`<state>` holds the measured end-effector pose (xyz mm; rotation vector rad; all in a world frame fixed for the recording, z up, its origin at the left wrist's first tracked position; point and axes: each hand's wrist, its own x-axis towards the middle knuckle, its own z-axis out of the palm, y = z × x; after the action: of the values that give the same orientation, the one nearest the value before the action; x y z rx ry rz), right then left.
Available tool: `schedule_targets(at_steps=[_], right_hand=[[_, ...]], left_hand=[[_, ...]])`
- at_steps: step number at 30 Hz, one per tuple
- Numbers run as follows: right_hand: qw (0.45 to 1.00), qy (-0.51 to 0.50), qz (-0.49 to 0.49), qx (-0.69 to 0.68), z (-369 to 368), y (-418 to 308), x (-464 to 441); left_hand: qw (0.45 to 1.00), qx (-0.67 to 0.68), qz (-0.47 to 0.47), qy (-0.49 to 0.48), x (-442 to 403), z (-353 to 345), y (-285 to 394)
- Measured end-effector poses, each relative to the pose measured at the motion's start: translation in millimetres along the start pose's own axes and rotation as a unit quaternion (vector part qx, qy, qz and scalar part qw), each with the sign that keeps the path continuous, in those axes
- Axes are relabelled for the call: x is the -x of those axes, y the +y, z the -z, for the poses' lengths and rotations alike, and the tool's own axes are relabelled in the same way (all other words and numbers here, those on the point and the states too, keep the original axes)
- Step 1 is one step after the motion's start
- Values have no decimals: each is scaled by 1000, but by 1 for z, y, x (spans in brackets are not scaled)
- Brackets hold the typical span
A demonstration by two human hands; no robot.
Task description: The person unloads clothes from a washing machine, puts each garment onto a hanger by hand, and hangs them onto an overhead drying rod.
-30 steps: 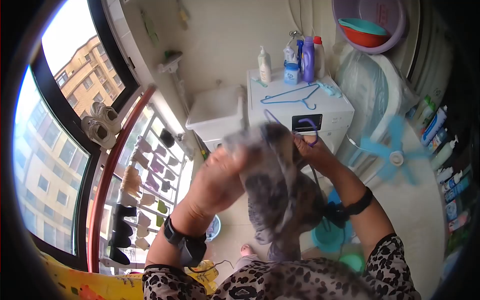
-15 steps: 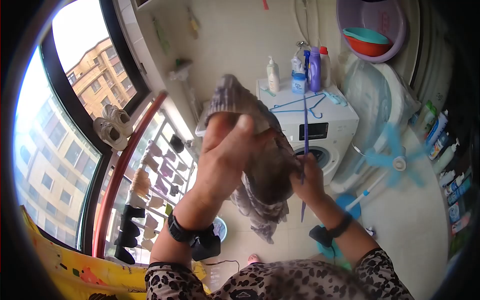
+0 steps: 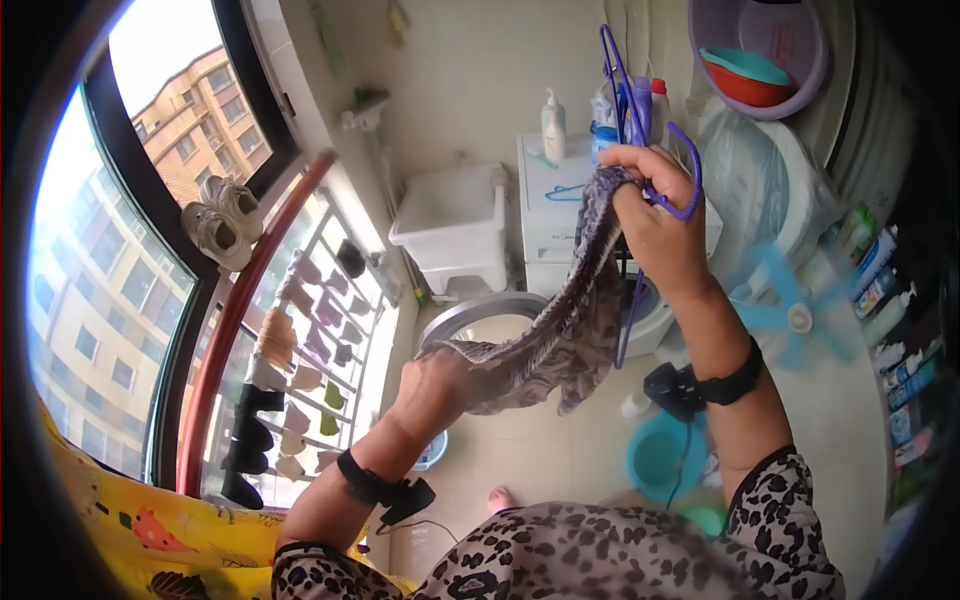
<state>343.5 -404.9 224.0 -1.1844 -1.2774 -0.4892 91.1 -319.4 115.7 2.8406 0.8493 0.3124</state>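
Observation:
A grey-brown patterned garment with a dark, fuzzy-looking inner side is stretched between my two hands. My left hand grips its lower left end, fingers closed and mostly hidden by the cloth. Higher up, my right hand is closed on the opposite end, at a gathered edge. That same hand also holds a purple clothes hanger, whose frame runs upward and down past the fabric. Exactly which part of the garment each hand holds cannot be made out.
Behind stands a white washing machine, its round door swung out, with bottles on top. A white sink is left of it. Socks hang on a rack by the window. A fan and teal basin stand right.
My hands have moved apart and the bunched garment is now stretched between them. My left hand went down, while my right hand rose with the purple hanger. The washing machine's door now shows.

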Motion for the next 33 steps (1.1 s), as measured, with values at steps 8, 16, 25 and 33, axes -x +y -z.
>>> schedule_targets(at_steps=[8, 16, 25, 33], right_hand=[[998, 44, -26, -40, 7, -29, 0], [998, 55, -23, -36, 25, -37, 5], [988, -40, -131, 68, 71, 9, 90], [949, -230, -216, -19, 55, 15, 152]], left_hand=[[959, 127, 37, 252, -1, -35, -6], [778, 595, 193, -57, -15, -121, -31], [526, 841, 37, 119, -36, 57, -60], [883, 402, 45, 239, -83, 136, -20]])
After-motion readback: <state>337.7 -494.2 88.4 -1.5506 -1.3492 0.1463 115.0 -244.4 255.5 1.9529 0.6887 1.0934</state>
